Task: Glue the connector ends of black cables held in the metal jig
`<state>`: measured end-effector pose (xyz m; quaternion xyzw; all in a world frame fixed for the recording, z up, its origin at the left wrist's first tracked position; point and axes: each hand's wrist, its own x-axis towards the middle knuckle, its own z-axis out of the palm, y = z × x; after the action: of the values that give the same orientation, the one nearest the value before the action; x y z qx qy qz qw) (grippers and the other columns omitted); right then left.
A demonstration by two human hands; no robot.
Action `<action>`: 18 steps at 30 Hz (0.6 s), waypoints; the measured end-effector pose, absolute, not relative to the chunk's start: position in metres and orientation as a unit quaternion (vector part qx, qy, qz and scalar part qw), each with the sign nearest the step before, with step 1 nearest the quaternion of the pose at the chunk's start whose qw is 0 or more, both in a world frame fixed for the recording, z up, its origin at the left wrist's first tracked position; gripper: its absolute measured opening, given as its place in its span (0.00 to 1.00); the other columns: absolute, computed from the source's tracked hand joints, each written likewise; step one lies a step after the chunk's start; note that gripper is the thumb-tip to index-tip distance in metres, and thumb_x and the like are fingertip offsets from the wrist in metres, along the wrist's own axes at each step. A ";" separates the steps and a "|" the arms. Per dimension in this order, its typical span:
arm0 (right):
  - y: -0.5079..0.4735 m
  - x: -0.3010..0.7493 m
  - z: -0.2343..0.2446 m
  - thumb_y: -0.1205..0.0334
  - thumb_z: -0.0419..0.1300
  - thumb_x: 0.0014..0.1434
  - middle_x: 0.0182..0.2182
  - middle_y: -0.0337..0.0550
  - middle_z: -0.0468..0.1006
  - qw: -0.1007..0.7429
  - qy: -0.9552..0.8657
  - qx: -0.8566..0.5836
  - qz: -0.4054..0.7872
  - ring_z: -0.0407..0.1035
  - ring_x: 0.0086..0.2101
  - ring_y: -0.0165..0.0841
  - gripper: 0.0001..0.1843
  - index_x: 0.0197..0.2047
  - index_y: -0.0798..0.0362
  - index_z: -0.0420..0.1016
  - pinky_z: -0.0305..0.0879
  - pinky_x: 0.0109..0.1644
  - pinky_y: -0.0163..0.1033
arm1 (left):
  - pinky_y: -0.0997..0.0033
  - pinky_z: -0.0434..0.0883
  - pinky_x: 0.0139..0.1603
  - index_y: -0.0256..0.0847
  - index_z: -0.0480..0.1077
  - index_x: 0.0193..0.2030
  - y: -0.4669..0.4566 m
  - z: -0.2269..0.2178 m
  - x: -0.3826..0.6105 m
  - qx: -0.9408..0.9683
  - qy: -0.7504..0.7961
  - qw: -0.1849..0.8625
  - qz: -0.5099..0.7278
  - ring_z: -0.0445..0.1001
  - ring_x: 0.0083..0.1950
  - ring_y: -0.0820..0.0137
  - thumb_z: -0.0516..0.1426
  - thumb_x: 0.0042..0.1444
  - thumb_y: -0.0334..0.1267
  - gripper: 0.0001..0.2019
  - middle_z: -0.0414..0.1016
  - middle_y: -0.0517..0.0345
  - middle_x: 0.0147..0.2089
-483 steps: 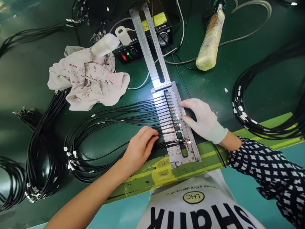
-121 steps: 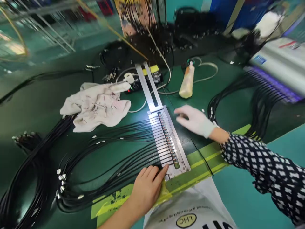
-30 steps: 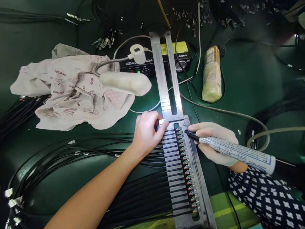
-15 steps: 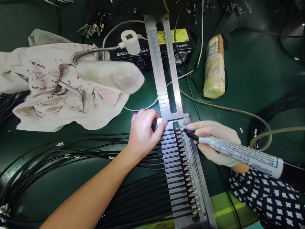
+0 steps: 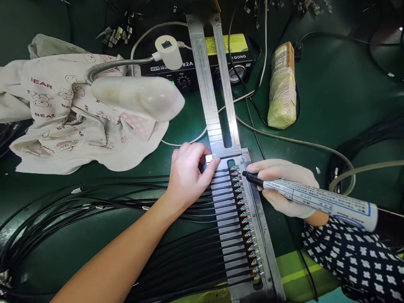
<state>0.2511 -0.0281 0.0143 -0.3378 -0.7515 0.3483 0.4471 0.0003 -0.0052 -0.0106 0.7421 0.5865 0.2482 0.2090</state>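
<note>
My bare left hand (image 5: 191, 179) rests at the left edge of a slotted metal fixture (image 5: 224, 219), thumb and fingers closed around a small shiny metal sleeve (image 5: 208, 158) by the top cable. My right hand (image 5: 284, 185), in a pale glove, grips a dispensing syringe (image 5: 318, 198) with a printed white barrel and a black tapered nozzle. The nozzle tip is at the uppermost of several small connectors (image 5: 236, 179) lined up along the fixture; whether it touches cannot be made out. Black cables (image 5: 189, 252) run from the connectors to the left.
Behind the fixture stands a black controller box (image 5: 189, 69) with a gauge. A flexible-neck lamp (image 5: 139, 97) lies over a patterned cloth (image 5: 63, 118) at left. A wrapped yellowish block (image 5: 282, 86) is at right, near hoses. Loose metal sleeves (image 5: 116, 35) lie at the back.
The view has shifted slightly, so the scene sits a little further left and higher. Both hands keep their grips, and the nozzle stays at the top connector.
</note>
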 end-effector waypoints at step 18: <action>-0.027 0.251 0.015 0.67 0.67 0.58 0.49 0.45 0.83 0.446 -0.752 -0.344 0.342 0.80 0.46 0.44 0.22 0.56 0.42 0.76 0.82 0.50 0.51 | 0.64 0.60 0.44 0.42 0.67 0.35 -0.006 -0.010 0.000 0.742 0.588 0.206 0.247 0.66 0.38 0.67 0.60 0.62 0.43 0.09 0.69 0.61 0.31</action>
<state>0.2506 -0.0268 0.0146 -0.3441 -0.7518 0.3425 0.4463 0.0002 -0.0059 -0.0102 0.7420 0.5883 0.2469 0.2058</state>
